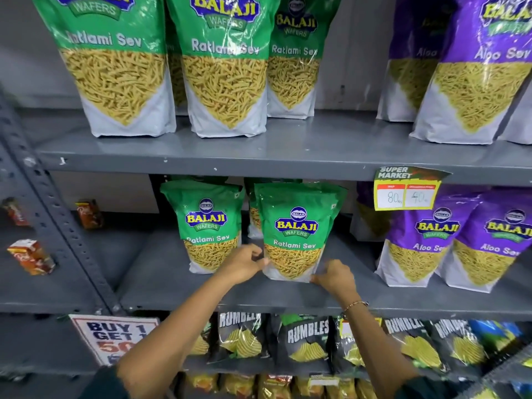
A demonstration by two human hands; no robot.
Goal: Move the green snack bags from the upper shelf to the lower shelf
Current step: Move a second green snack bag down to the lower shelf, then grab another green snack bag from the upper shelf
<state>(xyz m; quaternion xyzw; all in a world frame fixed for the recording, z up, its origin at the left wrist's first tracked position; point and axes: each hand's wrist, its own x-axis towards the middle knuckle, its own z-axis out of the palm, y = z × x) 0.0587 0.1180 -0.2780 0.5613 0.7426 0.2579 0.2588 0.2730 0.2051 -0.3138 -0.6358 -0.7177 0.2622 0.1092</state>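
Observation:
Three green Ratlami Sev bags stand on the upper shelf (288, 156): a left one (115, 67), a middle one (227, 76) and one further back (293, 67). On the lower shelf (172, 286) a green bag (210, 226) stands upright, with another green bag (296, 226) to its right. My left hand (244, 262) grips that right bag's lower left edge and my right hand (334, 275) holds its lower right corner. The bag rests on the shelf. More green bags are partly hidden behind it.
Purple Aloo Sev bags (475, 70) fill the right of the upper shelf, and more purple bags (426, 243) the right of the lower one. A price tag (406, 191) hangs from the upper shelf edge. Small red cartons (30, 256) sit left. Black Rumbles bags (305, 341) are below.

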